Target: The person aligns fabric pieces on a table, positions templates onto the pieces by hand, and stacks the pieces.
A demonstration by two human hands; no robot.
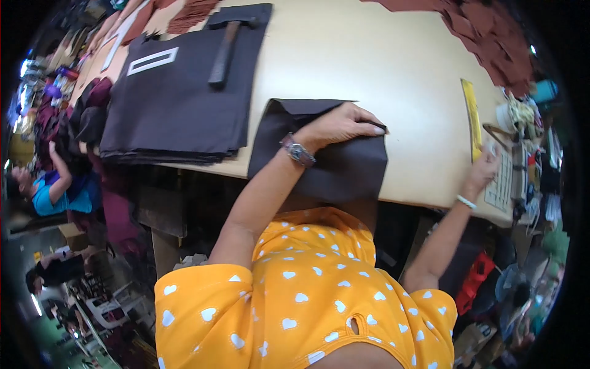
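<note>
One hammer lies on a stack of dark sheets at the left. Next, the left hand grips the folded edge of a dark piece at the near side of the table, thumb and fingers closed, the undersides of the fingers hidden. Farther right, the right hand curls near a yellow ruler, too blurred to tell whether it holds anything.
</note>
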